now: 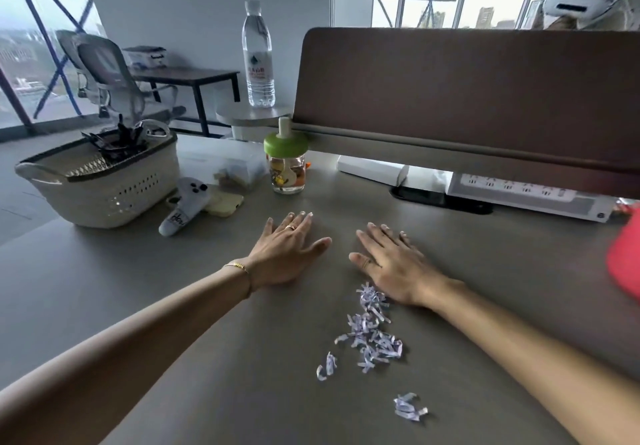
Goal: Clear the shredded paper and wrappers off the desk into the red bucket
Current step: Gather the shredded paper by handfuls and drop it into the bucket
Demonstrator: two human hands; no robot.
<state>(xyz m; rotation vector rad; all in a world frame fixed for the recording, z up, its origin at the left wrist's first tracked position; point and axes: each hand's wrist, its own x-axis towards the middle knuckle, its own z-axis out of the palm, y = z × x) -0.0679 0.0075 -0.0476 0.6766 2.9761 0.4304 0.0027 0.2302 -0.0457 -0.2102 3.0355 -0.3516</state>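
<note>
both hands lie flat on the grey table [104, 288], the left hand [284, 254] and right hand [391, 268] side by side with fingers straight and holding nothing. the shredded paper [372, 333] is scattered just below the right wrist, touching it. the red bucket [625, 257] shows at the right edge.
</note>
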